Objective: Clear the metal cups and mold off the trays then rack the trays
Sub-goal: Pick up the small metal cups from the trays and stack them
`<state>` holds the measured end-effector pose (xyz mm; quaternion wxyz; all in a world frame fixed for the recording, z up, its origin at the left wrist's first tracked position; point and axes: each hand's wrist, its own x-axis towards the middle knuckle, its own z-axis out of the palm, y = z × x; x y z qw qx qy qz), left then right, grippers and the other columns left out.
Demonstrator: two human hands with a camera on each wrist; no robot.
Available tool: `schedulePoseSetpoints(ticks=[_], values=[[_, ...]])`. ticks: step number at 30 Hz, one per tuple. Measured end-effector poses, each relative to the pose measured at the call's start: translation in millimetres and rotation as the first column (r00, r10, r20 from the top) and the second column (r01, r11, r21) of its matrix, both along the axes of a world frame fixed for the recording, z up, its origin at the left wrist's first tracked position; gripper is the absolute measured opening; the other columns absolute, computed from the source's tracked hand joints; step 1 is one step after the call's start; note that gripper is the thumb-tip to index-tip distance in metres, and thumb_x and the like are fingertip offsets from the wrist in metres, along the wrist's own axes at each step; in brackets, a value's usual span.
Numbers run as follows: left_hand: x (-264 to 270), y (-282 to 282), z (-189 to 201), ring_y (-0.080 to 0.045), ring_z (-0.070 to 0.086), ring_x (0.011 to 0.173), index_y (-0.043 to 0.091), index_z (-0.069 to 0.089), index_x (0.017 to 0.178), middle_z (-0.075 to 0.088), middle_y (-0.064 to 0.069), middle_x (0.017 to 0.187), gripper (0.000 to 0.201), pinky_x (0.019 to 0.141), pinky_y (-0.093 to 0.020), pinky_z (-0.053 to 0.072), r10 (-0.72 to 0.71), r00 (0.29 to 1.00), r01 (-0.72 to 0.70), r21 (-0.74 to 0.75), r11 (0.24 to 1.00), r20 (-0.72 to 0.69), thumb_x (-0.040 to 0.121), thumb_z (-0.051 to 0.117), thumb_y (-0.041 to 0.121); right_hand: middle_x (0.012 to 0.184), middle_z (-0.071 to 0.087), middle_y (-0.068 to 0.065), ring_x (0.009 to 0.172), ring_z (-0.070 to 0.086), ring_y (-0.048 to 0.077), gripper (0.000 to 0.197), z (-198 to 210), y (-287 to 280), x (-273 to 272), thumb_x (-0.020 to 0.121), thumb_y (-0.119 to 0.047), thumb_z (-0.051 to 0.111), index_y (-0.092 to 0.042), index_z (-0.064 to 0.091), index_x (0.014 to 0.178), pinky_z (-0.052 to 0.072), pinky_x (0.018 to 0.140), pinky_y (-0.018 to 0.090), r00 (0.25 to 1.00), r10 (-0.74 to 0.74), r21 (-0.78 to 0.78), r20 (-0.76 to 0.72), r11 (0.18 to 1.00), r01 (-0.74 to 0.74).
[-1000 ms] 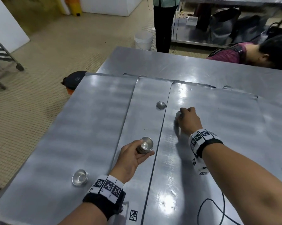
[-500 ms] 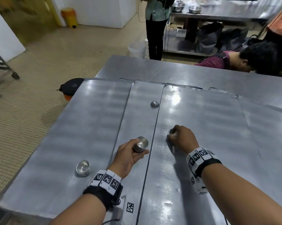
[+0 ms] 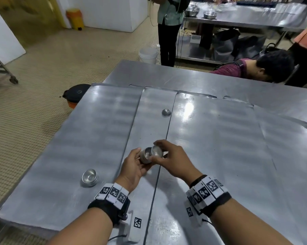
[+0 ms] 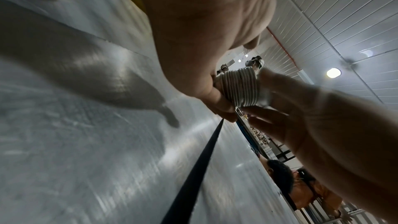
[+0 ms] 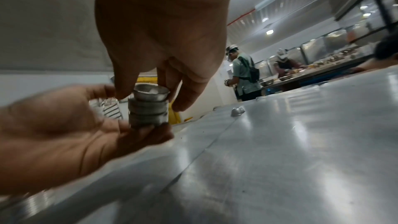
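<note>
My left hand (image 3: 134,167) holds a short stack of ribbed metal cups (image 3: 145,156) above the middle tray (image 3: 149,124). My right hand (image 3: 172,160) pinches another metal cup (image 3: 157,150) at the mouth of that stack. The stack (image 5: 148,113) shows between both hands in the right wrist view, with the top cup (image 5: 150,93) partly in it. In the left wrist view the ribbed stack (image 4: 240,89) sits between the fingers. A cup (image 3: 89,177) stands upright on the left tray (image 3: 82,135). An upside-down cup (image 3: 166,112) lies further back on the middle tray.
Several flat metal trays lie side by side on the steel table (image 3: 220,82). A wheeled rack (image 3: 0,68) stands at the far left on the floor. A person in purple (image 3: 251,68) bends behind the table; another stands by a white bucket (image 3: 148,54).
My right hand lifted a cup off the right tray and brought it left to the stack in my left hand. The left hand stayed in place with its stack.
</note>
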<state>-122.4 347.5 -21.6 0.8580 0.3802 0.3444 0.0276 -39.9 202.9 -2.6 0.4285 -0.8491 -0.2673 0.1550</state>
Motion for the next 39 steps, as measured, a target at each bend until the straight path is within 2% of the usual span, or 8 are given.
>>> schedulePoseSetpoints(ticks=[4, 7, 11, 15, 18, 26, 34, 39], values=[[1, 2, 1, -0.018, 0.073, 0.075, 0.0, 0.069, 0.11, 0.076, -0.015, 0.09, 0.045, 0.066, -0.029, 0.059, 0.009, 0.999, -0.008, -0.022, 1.0, 0.034, 0.102, 0.046, 0.038, 0.115, 0.072, -0.012, 0.102, 0.066, 0.007, 0.065, -14, 17, -4, 0.073, -0.061, 0.074, -0.034, 0.06, 0.13, 0.054, 0.093, 0.032, 0.999, 0.027, -0.058, 0.029, 0.998, -0.025], [3, 7, -2, -0.018, 0.073, 0.074, -0.002, 0.069, 0.106, 0.074, -0.018, 0.091, 0.036, 0.066, -0.028, 0.059, 0.016, 0.999, -0.016, 0.017, 1.0, 0.04, 0.101, 0.053, 0.03, 0.119, 0.07, -0.013, 0.108, 0.064, 0.009, 0.071, -16, 24, -3, 0.072, -0.067, 0.071, -0.035, 0.057, 0.134, 0.053, 0.096, 0.034, 0.999, 0.039, -0.071, 0.029, 0.997, -0.037], [8, 17, -10, -0.03, 0.074, 0.094, -0.001, 0.071, 0.112, 0.076, -0.02, 0.103, 0.031, 0.078, -0.032, 0.061, -0.006, 0.999, 0.002, 0.072, 0.997, 0.051, 0.096, 0.064, 0.025, 0.13, 0.064, -0.013, 0.112, 0.061, 0.002, 0.066, -12, 24, 11, 0.084, -0.066, 0.062, -0.033, 0.054, 0.14, 0.05, 0.095, 0.027, 0.998, 0.051, -0.084, -0.035, 0.995, -0.054], [16, 27, -20, -0.04, 0.073, 0.103, -0.007, 0.068, 0.113, 0.074, -0.024, 0.108, 0.047, 0.087, -0.035, 0.061, 0.05, 0.999, -0.051, 0.053, 0.997, 0.013, 0.081, 0.078, 0.025, 0.126, 0.069, -0.001, 0.104, 0.067, 0.015, 0.046, -23, 27, 71, 0.094, -0.05, 0.058, -0.023, 0.061, 0.131, 0.049, 0.088, 0.028, 0.994, -0.096, -0.208, 0.046, 0.973, 0.104], [21, 33, -27, -0.04, 0.074, 0.099, -0.01, 0.068, 0.11, 0.073, -0.024, 0.101, 0.036, 0.085, -0.033, 0.062, 0.048, 0.999, -0.047, 0.053, 0.997, -0.008, 0.086, 0.076, 0.016, 0.129, 0.066, 0.008, 0.114, 0.062, 0.027, 0.045, -36, 33, 134, 0.094, -0.04, 0.059, -0.018, 0.06, 0.133, 0.047, 0.094, 0.034, 0.985, -0.142, -0.353, 0.096, 0.921, 0.167], [24, 42, -32, -0.038, 0.074, 0.097, -0.005, 0.07, 0.106, 0.074, -0.021, 0.098, 0.02, 0.084, -0.03, 0.06, -0.032, 0.998, 0.033, 0.027, 0.999, -0.049, 0.092, 0.07, 0.009, 0.136, 0.051, 0.014, 0.121, 0.055, 0.036, 0.039, -56, 86, 242, 0.097, -0.032, 0.042, -0.019, 0.048, 0.133, 0.049, 0.098, 0.046, 0.985, 0.009, -0.595, 0.171, 0.798, 0.096], [26, 46, -31, -0.037, 0.075, 0.096, -0.003, 0.069, 0.11, 0.076, -0.018, 0.099, 0.022, 0.083, -0.028, 0.059, -0.042, 0.998, 0.042, 0.001, 0.999, -0.041, 0.092, 0.07, 0.01, 0.122, 0.049, 0.024, 0.103, 0.059, 0.044, 0.028, -81, 93, 239, 0.098, -0.019, 0.043, -0.003, 0.059, 0.112, 0.046, 0.088, 0.042, 0.969, -0.005, -0.58, 0.247, 0.801, 0.152], [28, 42, -26, -0.038, 0.074, 0.099, -0.004, 0.069, 0.11, 0.075, -0.021, 0.101, 0.024, 0.083, -0.029, 0.06, -0.036, 0.999, 0.036, 0.0, 0.999, -0.04, 0.09, 0.072, 0.011, 0.117, 0.058, 0.024, 0.102, 0.059, 0.042, 0.025, -75, 83, 210, 0.097, -0.019, 0.047, -0.003, 0.053, 0.115, 0.045, 0.082, 0.042, 0.97, -0.005, -0.51, 0.242, 0.85, 0.131]])
